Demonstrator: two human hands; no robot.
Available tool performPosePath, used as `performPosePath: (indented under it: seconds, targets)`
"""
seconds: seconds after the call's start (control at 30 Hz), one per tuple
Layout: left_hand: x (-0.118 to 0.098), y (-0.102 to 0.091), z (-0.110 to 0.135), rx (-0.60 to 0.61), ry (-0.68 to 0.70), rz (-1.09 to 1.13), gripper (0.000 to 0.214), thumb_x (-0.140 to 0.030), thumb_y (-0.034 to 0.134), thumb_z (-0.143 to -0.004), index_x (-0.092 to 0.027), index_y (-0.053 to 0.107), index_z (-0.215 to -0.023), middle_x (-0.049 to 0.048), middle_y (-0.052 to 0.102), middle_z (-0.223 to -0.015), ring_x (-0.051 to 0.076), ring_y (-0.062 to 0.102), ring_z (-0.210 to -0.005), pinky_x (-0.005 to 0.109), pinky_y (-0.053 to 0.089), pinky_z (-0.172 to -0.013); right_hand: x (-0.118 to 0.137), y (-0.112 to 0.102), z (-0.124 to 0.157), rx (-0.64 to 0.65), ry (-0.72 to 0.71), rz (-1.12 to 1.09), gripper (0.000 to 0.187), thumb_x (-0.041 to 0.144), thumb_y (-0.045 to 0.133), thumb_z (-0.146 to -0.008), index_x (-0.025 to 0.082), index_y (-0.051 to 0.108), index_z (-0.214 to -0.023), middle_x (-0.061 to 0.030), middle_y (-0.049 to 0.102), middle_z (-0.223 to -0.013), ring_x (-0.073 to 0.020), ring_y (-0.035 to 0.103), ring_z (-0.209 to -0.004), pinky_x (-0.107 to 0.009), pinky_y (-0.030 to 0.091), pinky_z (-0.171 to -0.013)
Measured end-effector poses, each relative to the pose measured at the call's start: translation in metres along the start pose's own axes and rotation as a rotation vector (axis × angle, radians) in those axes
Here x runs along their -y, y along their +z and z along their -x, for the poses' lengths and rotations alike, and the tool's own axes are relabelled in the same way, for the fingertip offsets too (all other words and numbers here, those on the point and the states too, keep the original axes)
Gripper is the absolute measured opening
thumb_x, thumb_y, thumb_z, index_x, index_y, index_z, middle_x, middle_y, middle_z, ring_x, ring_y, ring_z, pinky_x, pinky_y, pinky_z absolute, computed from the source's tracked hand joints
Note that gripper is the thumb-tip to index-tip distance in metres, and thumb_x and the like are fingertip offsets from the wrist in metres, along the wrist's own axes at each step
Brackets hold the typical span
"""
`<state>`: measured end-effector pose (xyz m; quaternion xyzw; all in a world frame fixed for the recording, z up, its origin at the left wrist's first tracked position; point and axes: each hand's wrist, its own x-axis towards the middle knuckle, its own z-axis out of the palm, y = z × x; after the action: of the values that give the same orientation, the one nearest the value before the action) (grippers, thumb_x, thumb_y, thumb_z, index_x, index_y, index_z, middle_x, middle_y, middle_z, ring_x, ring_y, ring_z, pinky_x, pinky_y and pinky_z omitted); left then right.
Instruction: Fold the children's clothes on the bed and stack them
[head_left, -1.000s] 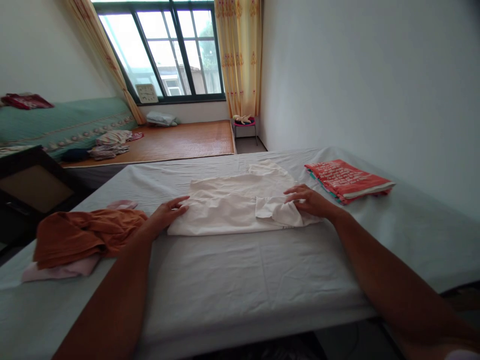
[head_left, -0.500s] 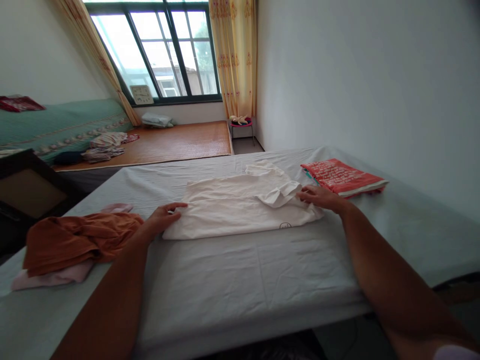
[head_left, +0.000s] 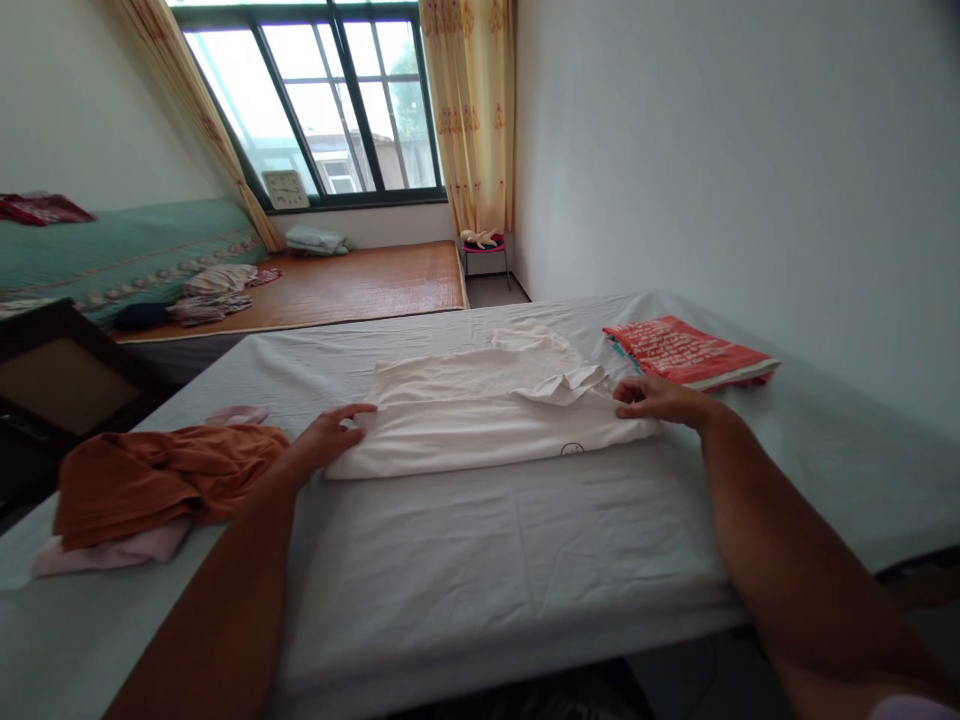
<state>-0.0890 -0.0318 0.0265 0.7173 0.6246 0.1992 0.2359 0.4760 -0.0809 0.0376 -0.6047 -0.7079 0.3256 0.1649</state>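
A white T-shirt with a small dark round print lies folded lengthwise on the sheet-covered bed in front of me. At its left end, my left hand holds the folded edge between thumb and fingers. My right hand pinches the right end of the upper layer with curled fingers, near a raised sleeve. The fabric between my hands lies fairly smooth, with some creases toward the sleeve.
Left of my left forearm lies a brown garment over a pink one. A folded red cloth with white lettering rests beyond my right hand. Behind stand a mat-covered bed and a small stool; a wall rises on the right.
My right hand has moved right along with the shirt's right end, drawing the upper layer out straighter and smoother. My left hand stays at the left edge.
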Motion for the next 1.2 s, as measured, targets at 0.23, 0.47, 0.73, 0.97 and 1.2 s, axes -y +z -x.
performPosePath:
  seconds: [0.23, 0.47, 0.73, 0.97, 1.2]
  targets:
    - [-0.034, 0.020, 0.005, -0.342, 0.304, -0.401, 0.036, -0.028, 0.048, -0.083, -0.025, 0.066, -0.115, 0.0075, 0.054, -0.128, 0.025, 0.056, -0.108, 0.039, 0.046, -0.097, 0.027, 0.017, -0.005, -0.409, -0.117, 0.191, 0.021, 0.037, 0.063, -0.072, 0.018, 0.063, -0.081, -0.0025, 0.063, -0.072, -0.0153, 0.056, -0.067, -0.026, 0.042, -0.063]
    - [-0.070, 0.077, 0.013, 0.112, 0.649, -0.356, 0.046, -0.044, 0.038, -0.095, -0.030, 0.047, -0.138, 0.0049, 0.042, -0.147, 0.024, 0.037, -0.135, 0.042, 0.033, -0.110, 0.047, 0.051, -0.019, -0.032, -0.288, 0.090, 0.024, 0.033, 0.057, -0.081, 0.019, 0.068, -0.097, -0.0030, 0.069, -0.082, -0.0161, 0.062, -0.073, -0.026, 0.049, -0.069]
    - [-0.064, 0.072, 0.002, 0.089, 0.627, -0.389, 0.045, -0.042, 0.035, -0.096, -0.026, 0.053, -0.134, 0.0071, 0.049, -0.141, 0.024, 0.044, -0.130, 0.041, 0.036, -0.108, -0.011, 0.028, -0.040, -0.568, -0.139, 0.216, 0.055, 0.016, 0.056, -0.075, 0.017, 0.051, -0.130, -0.0135, 0.057, -0.127, -0.0198, 0.066, -0.087, -0.036, 0.054, -0.084]
    - [-0.152, 0.104, -0.017, 0.044, 0.708, -0.366, 0.039, -0.036, 0.048, -0.091, -0.026, 0.055, -0.129, 0.0068, 0.056, -0.131, 0.023, 0.050, -0.120, 0.038, 0.041, -0.101, 0.007, 0.031, -0.059, -0.505, -0.126, 0.342, 0.035, 0.012, 0.051, -0.078, 0.017, 0.067, -0.109, -0.0118, 0.065, -0.117, -0.0225, 0.059, -0.112, -0.034, 0.043, -0.100]
    - [-0.219, 0.170, -0.054, -0.064, 0.577, -0.131, 0.047, -0.027, 0.064, -0.080, -0.025, 0.057, -0.126, 0.0072, 0.060, -0.124, 0.024, 0.051, -0.116, 0.036, 0.040, -0.100, 0.027, 0.027, -0.043, -0.616, -0.158, -0.249, 0.033, 0.052, 0.046, -0.088, 0.020, 0.053, -0.095, -0.0014, 0.063, -0.074, -0.0171, 0.067, -0.063, -0.028, 0.052, -0.060]
